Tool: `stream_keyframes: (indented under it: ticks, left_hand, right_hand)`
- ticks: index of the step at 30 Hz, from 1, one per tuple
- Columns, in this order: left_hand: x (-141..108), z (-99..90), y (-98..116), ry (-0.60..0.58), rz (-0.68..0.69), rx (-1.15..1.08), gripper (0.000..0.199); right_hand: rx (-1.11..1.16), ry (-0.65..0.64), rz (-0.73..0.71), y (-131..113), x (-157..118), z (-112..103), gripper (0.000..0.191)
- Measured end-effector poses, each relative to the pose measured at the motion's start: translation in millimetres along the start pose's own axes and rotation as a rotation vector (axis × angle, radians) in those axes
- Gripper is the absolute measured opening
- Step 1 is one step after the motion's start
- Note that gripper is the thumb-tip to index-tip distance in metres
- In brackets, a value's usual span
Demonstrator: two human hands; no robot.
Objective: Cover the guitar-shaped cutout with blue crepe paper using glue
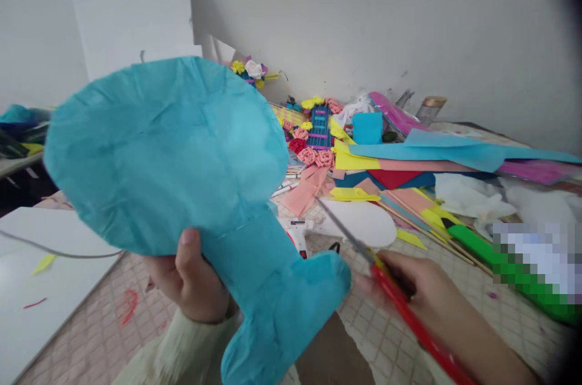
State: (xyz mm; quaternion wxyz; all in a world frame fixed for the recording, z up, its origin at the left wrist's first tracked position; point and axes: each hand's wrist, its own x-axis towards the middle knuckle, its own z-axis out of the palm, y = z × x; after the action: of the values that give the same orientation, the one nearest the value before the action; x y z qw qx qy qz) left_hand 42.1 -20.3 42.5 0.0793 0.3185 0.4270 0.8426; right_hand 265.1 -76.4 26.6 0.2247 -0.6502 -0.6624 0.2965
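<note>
A large turquoise paper-covered cutout (173, 148) fills the left and middle of the view. It has a wide rounded top, a narrow stem and a lobed base, with creases across its surface. My left hand (191, 276) pinches its lower edge beside the stem, thumb in front, the other fingers partly behind. My right hand (418, 288) grips red-handled scissors (386, 279), their metal blades pointing up and left. The blades stay apart from the cutout, to the right of its base. A white glue gun (297, 233) lies on the table behind the stem, partly hidden.
White board (27, 324) lies at left. Paper flowers (313, 157), blue paper strips (454, 151), yellow scraps and thin sticks crowd the back and right. A white oval (364, 221) lies behind the scissors. A green item (477, 251) is at right; brown cardboard (334, 354) in front.
</note>
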Motion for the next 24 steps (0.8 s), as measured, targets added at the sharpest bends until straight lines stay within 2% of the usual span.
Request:
stream_keyframes:
  ticks: [3,6,9,14,17,20,21,22,23,24]
  left_hand:
    - [5.2,0.9,5.7,-0.018,-0.188,0.072,0.030]
    - [7.6,-0.5,4.4,-0.072,-0.267,0.094,0.027]
    - [6.6,-2.7,-2.0,-0.116,-0.261,0.087,0.031]
    - [-0.1,-2.1,-4.8,-0.150,-0.294,0.019,0.037]
    - [-4.6,-2.0,-2.1,-0.203,-0.355,0.059,0.035]
    - [-9.6,-3.9,-1.4,-0.273,-0.402,0.076,0.032]
    - [-11.5,-4.9,-1.6,-0.297,-0.426,0.077,0.031]
    - [-13.6,-5.9,-1.8,-0.320,-0.454,0.077,0.029]
    - [-15.6,-6.9,-1.9,-0.338,-0.483,0.077,0.027]
    - [-17.7,-7.8,-2.0,-0.358,-0.508,0.077,0.026]
  right_hand:
    - [-0.242,0.184,0.070,22.5,15.2,-20.7,0.030]
    - [-0.456,0.299,0.252,44.5,31.4,-36.1,0.033]
    - [-0.507,0.270,0.357,64.8,42.2,-43.6,0.036]
    - [-0.548,0.209,0.390,78.7,39.5,-50.1,0.035]
    - [-0.507,0.327,0.394,71.4,30.0,-55.2,0.035]
    - [-0.347,0.561,0.335,51.6,24.3,-51.2,0.035]
    - [-0.218,0.625,0.270,42.3,23.9,-45.6,0.034]
    - [-0.013,0.644,0.137,32.0,24.2,-37.7,0.035]
    - [0.220,0.581,0.003,21.4,24.8,-27.9,0.036]
    - [0.429,0.439,-0.102,11.0,25.6,-17.0,0.037]
